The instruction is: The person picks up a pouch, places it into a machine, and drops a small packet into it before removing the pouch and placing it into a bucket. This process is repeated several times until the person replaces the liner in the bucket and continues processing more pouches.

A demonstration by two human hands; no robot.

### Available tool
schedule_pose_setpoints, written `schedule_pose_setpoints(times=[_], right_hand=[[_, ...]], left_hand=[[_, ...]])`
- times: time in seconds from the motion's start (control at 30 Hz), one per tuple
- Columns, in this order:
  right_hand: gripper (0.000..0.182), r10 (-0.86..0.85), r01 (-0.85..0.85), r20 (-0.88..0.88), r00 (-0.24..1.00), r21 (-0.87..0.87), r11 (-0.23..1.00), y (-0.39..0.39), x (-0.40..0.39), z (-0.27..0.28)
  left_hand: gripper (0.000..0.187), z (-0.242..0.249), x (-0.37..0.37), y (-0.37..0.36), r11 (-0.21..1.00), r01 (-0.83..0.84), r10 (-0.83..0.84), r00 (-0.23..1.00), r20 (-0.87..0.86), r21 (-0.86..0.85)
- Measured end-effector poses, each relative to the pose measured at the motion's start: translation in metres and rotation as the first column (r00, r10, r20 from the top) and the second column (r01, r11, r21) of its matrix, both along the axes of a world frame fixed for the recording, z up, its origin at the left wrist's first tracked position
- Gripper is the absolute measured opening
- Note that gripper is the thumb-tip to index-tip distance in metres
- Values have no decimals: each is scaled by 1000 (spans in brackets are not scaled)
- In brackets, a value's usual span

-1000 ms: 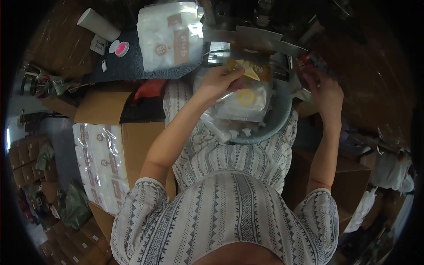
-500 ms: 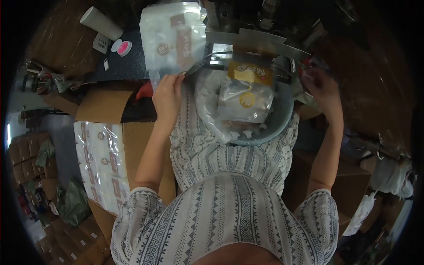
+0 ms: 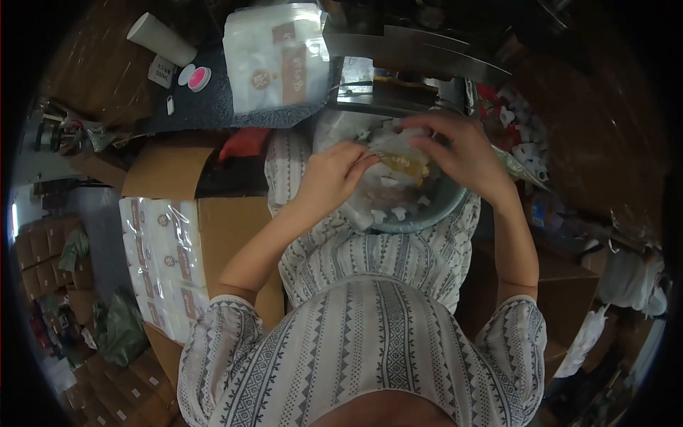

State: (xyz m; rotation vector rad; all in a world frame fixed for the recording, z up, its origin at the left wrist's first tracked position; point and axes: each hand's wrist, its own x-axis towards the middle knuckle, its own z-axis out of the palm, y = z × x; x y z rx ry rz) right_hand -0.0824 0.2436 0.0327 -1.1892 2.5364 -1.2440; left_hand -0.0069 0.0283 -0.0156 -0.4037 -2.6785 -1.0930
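Note:
Over a grey-blue basin [image 3: 455,205], my left hand [image 3: 331,178] pinches the edge of a clear plastic bag [image 3: 391,146]. Close by on the right is my right hand [image 3: 466,153], its thumb and forefinger curved and apart beside the bag's upper part. I cannot make out anything between those fingers. A yellow printed label [image 3: 409,165] shows below and through the film, partly covered by the hands. Small white plastic pieces [image 3: 379,215] lie in the basin, which rests on my lap.
A stack of printed plastic bags [image 3: 274,64] stands on the dark bench at upper left. Metal machine edges [image 3: 420,53] run behind the basin. Red and white small parts [image 3: 526,139] sit at right. An open carton [image 3: 238,242] of wrapped packs [image 3: 163,263] stands at left.
My left hand has moved right from the bag stack to above the basin, with a clear bag in it. My right hand has come left from the small parts to the bag.

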Motion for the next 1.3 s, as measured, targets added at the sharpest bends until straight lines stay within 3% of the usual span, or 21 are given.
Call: schedule_pose_setpoints(times=[0.07, 0.13, 0.17, 0.23, 0.33, 0.4, 0.43, 0.47, 0.5, 0.53, 0.57, 0.6, 0.63, 0.7, 0.87, 0.93, 1.0, 1.07, 1.13, 1.2, 1.3], right_hand=[[29, -196, 200, 207, 958, 3, 980, 9, -6, -7], [30, -278, 281, 146, 949, 1, 960, 17, -10, -15], [31, -362, 364, 88, 928, -5, 932, 21, -11, -16], [31, -354, 350, 82, 932, 56, 935, 31, -10, -12], [29, -380, 368, 86, 921, 128, 921, 46, -3, -5], [28, -407, 393, 94, 909, 133, 910, 57, -13, -12], [26, -516, 526, -105, 850, 206, 825, 68, -23, -24], [25, -585, 657, -311, 749, 238, 715, 82, -33, -38], [25, -574, 646, -311, 758, 230, 728, 102, -43, -57], [23, -513, 618, -385, 767, 227, 753, 124, -61, -82], [22, -453, 593, -454, 767, 232, 771, 131, -67, -93], [22, -439, 576, -452, 776, 225, 786, 126, -66, -90], [22, -467, 583, -396, 791, 255, 771, 122, -63, -82], [21, -477, 571, -340, 811, 278, 773, 117, -63, -75], [22, -608, 625, -192, 770, 414, 661, 113, -60, -62], [23, -639, 654, -192, 744, 401, 641, 111, -47, -48], [25, -677, 688, -189, 711, 385, 615, 95, -38, -33], [29, -620, 602, 112, 776, 159, 782, 75, -21, -15], [32, -489, 477, 133, 862, 116, 871, 46, -7, 1], [24, -324, 323, -17, 946, -31, 946, 21, 3, 5], [25, -292, 290, -13, 956, -92, 953, -2, 11, 9]], left_hand=[[13, -7, -13, 7, 998, 47, -51, 994, 92, 44], [22, -14, -32, 14, 856, -218, -115, 803, 585, 468], [22, -19, -45, 16, 855, -220, -114, 805, 582, 470], [29, -26, -65, 19, 561, -374, -287, 749, 597, 739], [32, -14, -72, 30, 449, -495, -260, 725, 638, 744], [32, -13, -66, 26, 486, -473, -249, 732, 635, 735], [33, -13, -62, 22, 526, -439, -262, 731, 630, 728], [38, -33, -67, 9, 706, -306, -193, 785, 588, 639], [38, -30, -70, -5, 705, -315, -175, 791, 586, 635], [42, -26, -74, -22, 858, -282, 178, 947, 266, 430], [48, -22, -74, -39, 918, -354, 384, 906, -176, 181], [56, -33, -74, -57, 866, -480, 412, 844, -343, -143], [56, -47, -65, -62, 854, -499, 427, 834, -348, -147], [60, -69, -45, -63, 724, -482, 283, 860, -424, -494], [31, -40, -19, -78, 823, -455, 387, 888, -250, -340], [14, -33, -9, -77, 839, -516, 497, 856, -143, -173], [10, -23, 2, -67, 855, -501, 471, 858, -204, -133], [7, -13, 11, -54, 884, -459, 426, 870, -249, -91], [7, -3, 12, -41, 902, -421, 390, 889, -239, -93], [7, 1, 10, -33, 917, -388, 355, 901, -249, -96], [8, 3, 8, -26, 926, -361, 323, 911, -258, -113]])
